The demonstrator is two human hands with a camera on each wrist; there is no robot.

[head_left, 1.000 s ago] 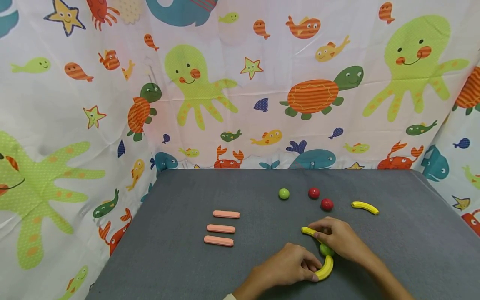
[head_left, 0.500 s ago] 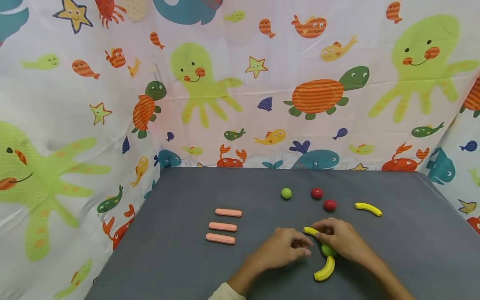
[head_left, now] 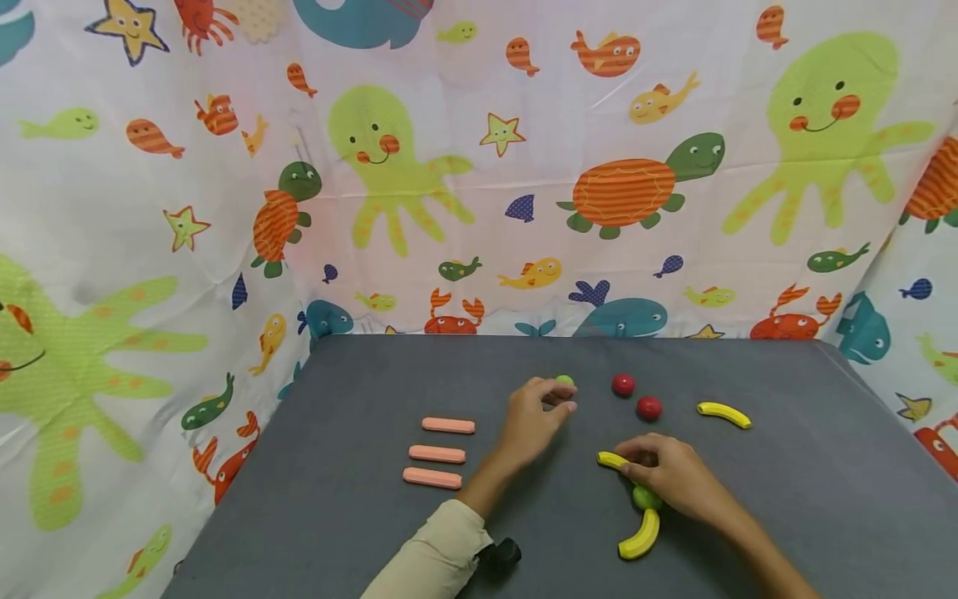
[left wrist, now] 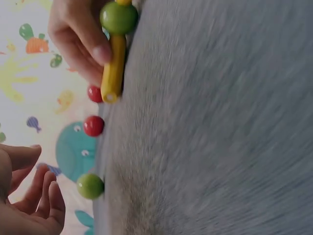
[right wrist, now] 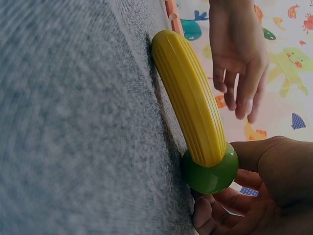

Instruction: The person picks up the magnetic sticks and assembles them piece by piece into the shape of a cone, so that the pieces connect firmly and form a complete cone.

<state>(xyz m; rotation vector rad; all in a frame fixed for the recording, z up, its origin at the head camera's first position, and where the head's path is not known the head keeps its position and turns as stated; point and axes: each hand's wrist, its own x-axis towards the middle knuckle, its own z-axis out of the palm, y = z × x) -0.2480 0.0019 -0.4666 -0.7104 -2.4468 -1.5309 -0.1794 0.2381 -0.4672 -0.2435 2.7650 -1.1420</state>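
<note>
From the head view I see my left hand (head_left: 533, 416) stretched out over the grey tabletop (head_left: 359, 532), fingers loosely bent with the thumb apart, its tips at a green ball (head_left: 565, 381) near the far side. I cannot tell there whether they touch. The left wrist view settles it: the fingers (left wrist: 41, 200) are relaxed and spread, and the green ball (left wrist: 90, 186) sits just beside them with a gap, held by nothing.

My right hand (head_left: 669, 474) rests on a yellow toy banana (head_left: 612, 460), fingers curled over it and pinching it, only the banana's left tip showing past them. The left wrist view shows more of that banana (left wrist: 112, 68): a ribbed yellow stick lying flat on the cloth, with a second green ball (left wrist: 119, 17) against its near end.

The right wrist view gives what neither of the others does: that green ball (right wrist: 211, 171) is glossy and round, touching the thumb side of my right hand (right wrist: 259, 196), with the end of another ribbed yellow banana (right wrist: 190, 98) butting against it. In the head view this lower banana (head_left: 639, 535) curves away below the ball (head_left: 645, 497).

Two red balls (head_left: 634, 396) lie between the far green ball and a third banana (head_left: 723, 414). Three pink sticks (head_left: 440, 453) lie in a stack-like row to the left.
</note>
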